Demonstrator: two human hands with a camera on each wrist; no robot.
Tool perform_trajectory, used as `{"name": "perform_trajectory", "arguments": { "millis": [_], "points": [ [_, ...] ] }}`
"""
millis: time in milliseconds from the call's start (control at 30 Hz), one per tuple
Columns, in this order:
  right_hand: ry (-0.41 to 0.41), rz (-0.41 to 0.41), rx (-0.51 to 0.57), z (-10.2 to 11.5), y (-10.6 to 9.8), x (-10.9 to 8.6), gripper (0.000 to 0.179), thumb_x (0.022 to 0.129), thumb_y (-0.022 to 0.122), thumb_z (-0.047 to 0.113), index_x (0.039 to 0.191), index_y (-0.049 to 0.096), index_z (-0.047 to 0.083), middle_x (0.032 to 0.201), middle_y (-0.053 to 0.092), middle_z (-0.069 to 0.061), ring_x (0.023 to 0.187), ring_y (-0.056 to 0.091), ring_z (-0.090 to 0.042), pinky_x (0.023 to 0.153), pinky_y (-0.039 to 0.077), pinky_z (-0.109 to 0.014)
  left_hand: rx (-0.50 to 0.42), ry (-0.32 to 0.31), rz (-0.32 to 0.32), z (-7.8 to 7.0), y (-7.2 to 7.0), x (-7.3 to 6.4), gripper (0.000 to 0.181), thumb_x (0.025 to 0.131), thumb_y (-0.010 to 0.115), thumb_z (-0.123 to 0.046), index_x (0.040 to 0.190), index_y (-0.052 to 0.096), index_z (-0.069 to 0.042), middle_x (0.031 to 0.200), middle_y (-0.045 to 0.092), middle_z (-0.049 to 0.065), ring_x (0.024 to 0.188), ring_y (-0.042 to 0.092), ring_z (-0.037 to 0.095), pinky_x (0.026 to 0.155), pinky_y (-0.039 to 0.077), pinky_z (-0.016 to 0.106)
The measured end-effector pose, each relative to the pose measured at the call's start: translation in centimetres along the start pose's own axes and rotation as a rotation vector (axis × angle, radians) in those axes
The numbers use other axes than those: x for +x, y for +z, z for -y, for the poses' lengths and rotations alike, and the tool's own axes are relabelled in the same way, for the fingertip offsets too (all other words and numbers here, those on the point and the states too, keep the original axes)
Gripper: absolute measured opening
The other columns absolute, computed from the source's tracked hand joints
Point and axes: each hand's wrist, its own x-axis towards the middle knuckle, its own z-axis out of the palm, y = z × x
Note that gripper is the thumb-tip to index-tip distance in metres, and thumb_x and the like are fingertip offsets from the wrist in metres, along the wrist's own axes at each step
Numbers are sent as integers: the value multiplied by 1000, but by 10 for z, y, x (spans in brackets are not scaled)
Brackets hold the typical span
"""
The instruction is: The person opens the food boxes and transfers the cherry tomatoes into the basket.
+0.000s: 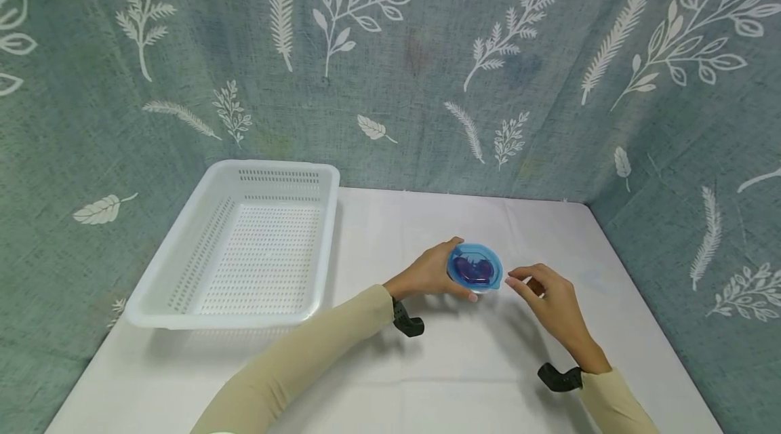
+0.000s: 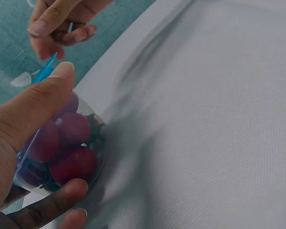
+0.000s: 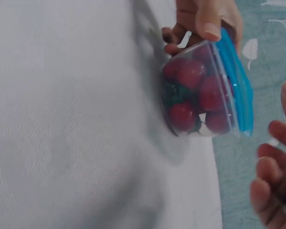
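A small clear tub (image 3: 168, 121) holds several red cherry tomatoes (image 3: 183, 116) with green stalks. Its blue-rimmed lid (image 3: 243, 98) lies over the mouth; I cannot tell whether it is fully pressed down. My left hand (image 1: 432, 272) grips the tub from its left side, thumb and fingers spread round the wall, just above or on the white table. To the right of the lid is my right hand (image 1: 549, 298), a small gap away, its fingers loosely bent and thumb near the forefinger. Nothing clearly shows in its grasp.
A large white perforated basket (image 1: 326, 264) stands on the left part of the white-covered table (image 1: 439, 380). Green-grey cloth with white leaf prints (image 1: 390, 102) hangs behind and along both sides. Black wrist mounts (image 1: 407, 320) sit on both wrists.
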Motion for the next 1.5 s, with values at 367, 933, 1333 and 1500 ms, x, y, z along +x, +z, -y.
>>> {"name": "perform_trajectory", "arguments": {
  "millis": [367,933,1333,1500],
  "points": [
    [469,282,334,2,4,-1,48,99,65,51,108,72,5,90,69,-17,70,61,-27,67,52,-36,-26,-43,-9,4,2,-1,124,67,95,-52,163,27,-11,158,43,8,142,45,24,111,42,44],
    [564,316,579,12,12,0,42,104,64,32,115,66,-8,97,67,-21,74,57,-25,68,51,-33,-41,-53,-5,7,3,1,123,69,92,-58,164,26,-14,159,42,6,142,45,24,111,42,47],
    [610,308,668,12,16,2,48,101,67,36,113,65,-11,94,66,-14,76,56,-18,71,54,-34,-23,-52,11,4,3,-1,122,71,92,-54,164,24,-14,159,42,6,142,45,24,111,42,46],
    [602,294,692,11,14,0,49,103,66,35,115,63,-12,97,65,-17,75,56,-18,71,54,-34,-50,-26,9,5,3,-3,119,72,92,-53,163,27,-15,153,48,2,137,49,19,108,45,44]
  ]
}}
